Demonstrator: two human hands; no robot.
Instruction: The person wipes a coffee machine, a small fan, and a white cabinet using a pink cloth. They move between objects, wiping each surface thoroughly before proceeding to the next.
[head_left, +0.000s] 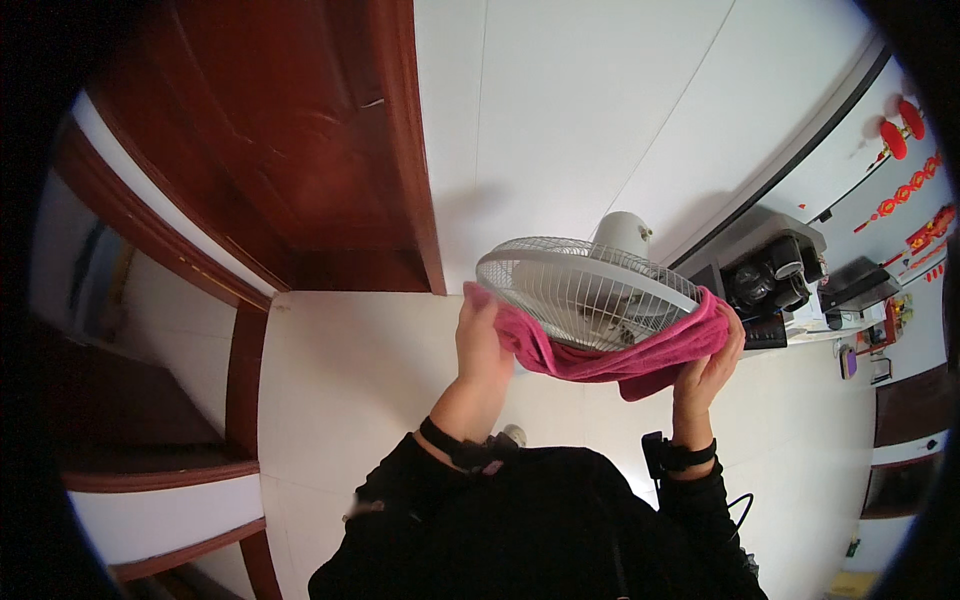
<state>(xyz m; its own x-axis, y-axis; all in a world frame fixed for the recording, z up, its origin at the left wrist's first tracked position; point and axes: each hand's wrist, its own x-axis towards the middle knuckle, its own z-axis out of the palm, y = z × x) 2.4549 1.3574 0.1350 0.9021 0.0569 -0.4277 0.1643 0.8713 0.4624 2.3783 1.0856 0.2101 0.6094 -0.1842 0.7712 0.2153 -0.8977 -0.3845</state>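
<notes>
A pink cloth (615, 361) is stretched between my two hands along the lower front of an electric fan's white wire guard (592, 292). My left hand (482, 341) grips one end of the cloth at the guard's left side. At the right side, my right hand (709, 360) grips the other end, bunched against the guard's rim. The cloth sags in folds below the guard, and one flap hangs free. The white motor housing (622, 231) shows behind the guard. The fan's stand is mostly hidden below the cloth.
A dark red wooden door (262, 112) and its frame are at the left, beside a white wall (555, 97). On the right, a shelf holds dark cups (786, 259) and glassware. Red hanging ornaments (900, 191) are on the far right wall. Pale tiles cover the floor (345, 367).
</notes>
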